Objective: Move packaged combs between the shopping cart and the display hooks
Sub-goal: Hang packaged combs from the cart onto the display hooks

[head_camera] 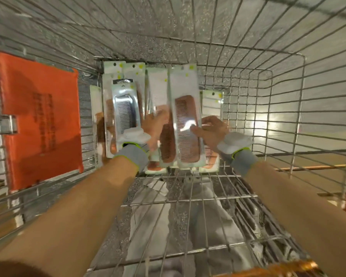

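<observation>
Wire-mesh cart holds glossy, flat comb packs.

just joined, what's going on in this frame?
A person is reaching into the shopping cart with both hands, down among a pile of packaged combs. The right hand has a grip on the edge of a brown comb package, thumb on its front. The left hand is in the pile beside a grey comb package; blur hides whether it holds anything. No display hooks are in view.
</observation>
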`<state>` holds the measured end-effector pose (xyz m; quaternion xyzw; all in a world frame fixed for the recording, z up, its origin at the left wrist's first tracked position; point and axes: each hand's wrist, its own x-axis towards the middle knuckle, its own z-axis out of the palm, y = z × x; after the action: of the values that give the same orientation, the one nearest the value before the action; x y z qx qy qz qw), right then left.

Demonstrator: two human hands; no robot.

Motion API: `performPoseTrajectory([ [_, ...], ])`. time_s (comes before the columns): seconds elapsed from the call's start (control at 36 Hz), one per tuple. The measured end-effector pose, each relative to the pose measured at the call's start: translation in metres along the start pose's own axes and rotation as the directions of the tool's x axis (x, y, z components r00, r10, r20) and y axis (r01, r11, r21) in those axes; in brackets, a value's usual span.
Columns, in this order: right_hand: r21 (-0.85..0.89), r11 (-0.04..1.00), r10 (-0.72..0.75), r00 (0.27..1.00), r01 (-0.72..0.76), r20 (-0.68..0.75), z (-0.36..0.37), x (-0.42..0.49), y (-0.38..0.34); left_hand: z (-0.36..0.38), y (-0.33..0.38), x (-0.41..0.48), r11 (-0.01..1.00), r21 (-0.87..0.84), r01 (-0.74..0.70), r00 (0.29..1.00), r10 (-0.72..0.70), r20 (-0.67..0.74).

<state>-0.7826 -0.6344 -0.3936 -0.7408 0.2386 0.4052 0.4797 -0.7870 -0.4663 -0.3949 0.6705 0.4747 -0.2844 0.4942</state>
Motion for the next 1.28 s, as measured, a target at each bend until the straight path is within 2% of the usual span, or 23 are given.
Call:
performPoseTrajectory([
  [0.06,0.009,1.0,-0.016,1.0,0.016,0.012,0.005,-0.003,0.0,0.005,0.004,-0.008,0.999,-0.047,0.026,0.996,-0.022,0.086],
  [0.11,-0.025,1.0,-0.009,0.999,0.01,0.038,0.006,-0.001,0.001,0.012,0.002,-0.011,0.997,-0.073,-0.015,0.988,0.027,0.155],
  [0.19,-0.018,1.0,0.011,0.997,-0.01,0.079,0.003,-0.002,0.0,0.017,-0.005,-0.002,0.99,-0.125,-0.069,0.994,0.078,0.075],
  [0.25,-0.04,0.998,0.04,0.998,-0.039,0.047,-0.008,0.003,0.002,0.021,-0.004,-0.004,0.989,-0.109,-0.101,0.994,0.105,0.035],
  [0.31,-0.177,0.979,0.101,0.994,-0.106,-0.041,-0.022,0.015,0.009,0.02,-0.005,-0.003,0.986,-0.119,-0.114,0.992,0.118,0.032],
  [0.36,-0.43,0.873,0.195,0.973,-0.23,-0.124,-0.037,0.024,0.02,0.018,-0.007,-0.002,0.987,-0.111,-0.113,0.991,0.119,0.055],
  [0.39,-0.503,0.823,0.223,0.964,-0.265,-0.143,-0.042,0.028,0.025,0.017,-0.01,0.0,0.988,-0.098,-0.118,0.991,0.124,0.054],
  [0.56,-0.61,0.748,0.271,0.959,-0.262,-0.08,-0.033,0.039,0.04,0.012,-0.024,0.008,0.99,-0.028,-0.141,0.989,0.142,0.035],
  [0.69,-0.552,0.792,0.199,0.965,-0.261,-0.17,-0.023,0.042,0.049,0.012,-0.026,0.008,0.99,0.045,-0.13,0.991,0.129,0.035],
  [0.81,-0.597,0.763,0.217,0.968,-0.25,-0.128,-0.03,0.04,0.045,0.013,-0.024,0.008,0.988,0.075,-0.134,0.99,0.13,0.049],
  [0.92,-0.586,0.785,0.194,0.978,-0.202,-0.077,-0.041,0.035,0.04,0.014,-0.018,0.005,0.986,0.069,-0.149,0.988,0.147,0.038],
  [0.97,-0.578,0.794,0.161,0.982,-0.188,-0.098,-0.049,0.028,0.031,0.016,-0.013,0.003,0.986,0.05,-0.159,0.986,0.157,0.048],
  [1.03,-0.517,0.833,0.16,0.98,-0.197,-0.116,-0.057,0.019,0.021,0.017,-0.008,-0.001,0.987,0.037,-0.154,0.987,0.152,0.049],
  [1.11,-0.271,0.957,0.075,0.993,-0.099,-0.096,-0.055,0.006,0.008,0.019,-0.001,-0.005,0.991,0.029,-0.131,0.99,0.13,0.052],
  [1.19,-0.142,0.987,0.065,0.995,-0.075,-0.072,-0.043,-0.005,-0.006,0.02,0.007,-0.011,0.994,0.045,-0.101,0.993,0.099,0.057],
  [1.28,-0.123,0.992,0.036,0.999,-0.037,-0.01,-0.033,-0.009,-0.019,0.02,0.015,-0.015,0.997,0.054,-0.062,0.995,0.058,0.076],
])
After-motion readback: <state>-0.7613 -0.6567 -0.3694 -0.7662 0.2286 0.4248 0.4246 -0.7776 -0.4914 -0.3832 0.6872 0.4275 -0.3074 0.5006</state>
